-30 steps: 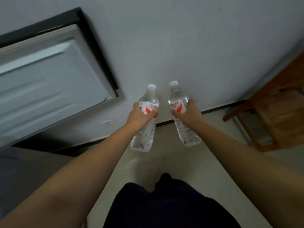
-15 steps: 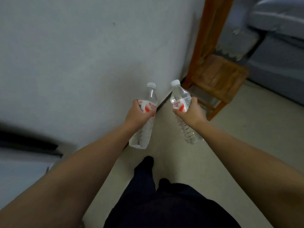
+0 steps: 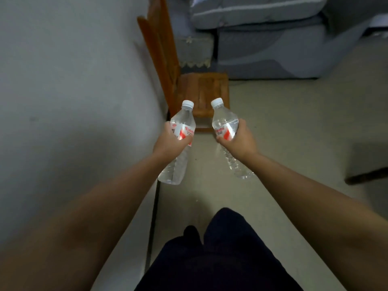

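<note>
I hold two clear plastic water bottles with white caps and red-and-white labels, both out in front of me above the floor. My left hand (image 3: 170,142) grips the left bottle (image 3: 182,122) around its label. My right hand (image 3: 240,141) grips the right bottle (image 3: 223,119) the same way. Both bottles tilt with their caps pointing away from me, a short gap between them. The lower part of each bottle shows below the hand.
A white wall (image 3: 73,91) runs along my left. A wooden chair (image 3: 201,91) stands against it just ahead of the bottles. Behind it is a grey sofa (image 3: 268,43). A dark furniture leg (image 3: 365,178) sits on the pale floor (image 3: 294,122) at right.
My view has swung to the right, away from the wall and the white appliance door, toward the chair and sofa. Both hands keep the same grip on the bottles.
</note>
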`<state>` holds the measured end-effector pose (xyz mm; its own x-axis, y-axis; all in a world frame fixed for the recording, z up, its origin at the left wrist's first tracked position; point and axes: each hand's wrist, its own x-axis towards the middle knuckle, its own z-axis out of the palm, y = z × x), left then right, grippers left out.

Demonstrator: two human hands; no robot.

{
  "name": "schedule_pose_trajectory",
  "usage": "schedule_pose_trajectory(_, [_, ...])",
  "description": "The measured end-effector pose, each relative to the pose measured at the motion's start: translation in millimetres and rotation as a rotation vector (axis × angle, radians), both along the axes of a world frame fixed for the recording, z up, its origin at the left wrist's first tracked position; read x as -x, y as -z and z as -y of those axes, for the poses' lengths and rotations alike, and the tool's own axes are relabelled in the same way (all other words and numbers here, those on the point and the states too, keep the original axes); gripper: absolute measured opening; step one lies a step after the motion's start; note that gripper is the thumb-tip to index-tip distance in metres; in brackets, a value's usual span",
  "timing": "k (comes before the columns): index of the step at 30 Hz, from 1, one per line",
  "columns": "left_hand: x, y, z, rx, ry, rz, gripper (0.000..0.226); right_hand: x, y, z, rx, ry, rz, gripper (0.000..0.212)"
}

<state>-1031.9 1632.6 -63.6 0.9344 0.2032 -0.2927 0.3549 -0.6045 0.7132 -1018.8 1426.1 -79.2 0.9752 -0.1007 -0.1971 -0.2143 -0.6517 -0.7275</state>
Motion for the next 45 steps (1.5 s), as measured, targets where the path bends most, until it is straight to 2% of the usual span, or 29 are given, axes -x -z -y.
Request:
schedule_pose_trajectory(10, [-105, 8, 106, -0.010, 0.326, -0.022, 0.077, -39, 0, 96, 0.057, 0.306, 0.000, 0.070])
schedule_pose_trajectory(21, [-233, -1, 255, 0.031, 0.478, 0.041, 0.071, -125, -7, 234, 0.110, 0.509, -0.033, 0.073])
schedule_pose_trajectory(29, [-290, 12, 347, 0.013, 0.659, -0.009, 0.070, -147, 2, 304, 0.066, 0.703, -0.093, 0.070])
schedule_pose_trajectory(35, [-340, 23, 427, 0.016, 0.873, -0.051, 0.064, -169, 4, 357, 0.105, 0.918, -0.115, 0.070])
schedule_pose_trajectory(40, [-393, 11, 505, 0.002, 1.105, -0.007, 0.064, -198, -4, 405, 0.073, 1.140, -0.080, 0.072])
schedule_pose_trajectory(45, [-437, 2, 578, 0.043, 1.243, 0.022, 0.072, -222, -14, 440, 0.079, 1.307, -0.064, 0.073])
